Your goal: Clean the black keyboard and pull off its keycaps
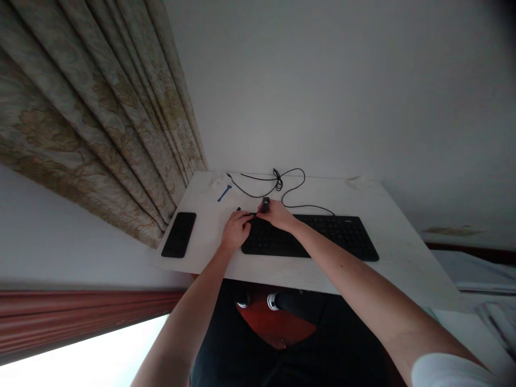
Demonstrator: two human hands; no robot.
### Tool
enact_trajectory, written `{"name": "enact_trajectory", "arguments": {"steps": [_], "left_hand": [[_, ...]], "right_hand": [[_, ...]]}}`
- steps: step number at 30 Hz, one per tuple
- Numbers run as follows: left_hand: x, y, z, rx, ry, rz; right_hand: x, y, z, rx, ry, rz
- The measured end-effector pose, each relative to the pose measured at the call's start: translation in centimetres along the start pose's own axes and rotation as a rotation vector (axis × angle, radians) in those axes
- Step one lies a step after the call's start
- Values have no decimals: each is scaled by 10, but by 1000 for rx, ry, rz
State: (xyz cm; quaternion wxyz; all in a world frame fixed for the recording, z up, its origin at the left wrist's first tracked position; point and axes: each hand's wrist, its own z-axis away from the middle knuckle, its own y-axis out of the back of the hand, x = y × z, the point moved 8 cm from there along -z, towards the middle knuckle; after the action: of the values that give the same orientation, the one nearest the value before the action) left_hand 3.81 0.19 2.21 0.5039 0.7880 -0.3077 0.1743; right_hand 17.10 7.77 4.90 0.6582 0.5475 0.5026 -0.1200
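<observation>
White sleeve (445, 371) at bottom R is closest, w/ bare R forearm (346, 269) running up from it across the kbd (282, 243). L forearm (193, 322) comes up from bottom, dark trousers (226, 355) btwn & below the two. Head view: black kbd lies flat on white desk (209, 260), long side roughly along the front edge, part covered by R forearm. R hand (279, 215) is over the kbd's upper L part, grasping a small blk object (265, 204) btwn thumb & fingers; object points up & away from the person, can't tell exactly what it is. L hand (236, 230) is at kbd's L end, fingers bent toward the top L corner, tips near R hand's; can't tell if it grips anything. Tiny dark bit (238, 208) just beyond L fingers, too small to ID. Behind kbd: thin blk cable (278, 180), bundled mid-length, one run looping round to kbd's back edge. L of bundle, a blue tool (224, 193) lies at a slant, near a crumpled clear scrap (218, 180). Blk phone (179, 235), screen dark, sits near desk's L edge, well apart from kbd. Patterned curtain (121, 97) hangs upper L, pale wall (322, 97) behind. Below desk: reddish floor (274, 322), dark shoes w/ white trim (273, 301)
</observation>
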Motion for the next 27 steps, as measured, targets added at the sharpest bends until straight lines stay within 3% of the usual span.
{"name": "enact_trajectory", "arguments": {"steps": [9, 19, 27], "left_hand": [[-1, -1, 0, 9, -14, -13], [1, 0, 1, 23, -23, -21], [1, -3, 0, -23, -8, -29]], "right_hand": [[3, -3, 6, 9, 15, -53], [-6, -3, 5, 11, 17, 79], [8, 0, 10, 91, -33, -103]]}}
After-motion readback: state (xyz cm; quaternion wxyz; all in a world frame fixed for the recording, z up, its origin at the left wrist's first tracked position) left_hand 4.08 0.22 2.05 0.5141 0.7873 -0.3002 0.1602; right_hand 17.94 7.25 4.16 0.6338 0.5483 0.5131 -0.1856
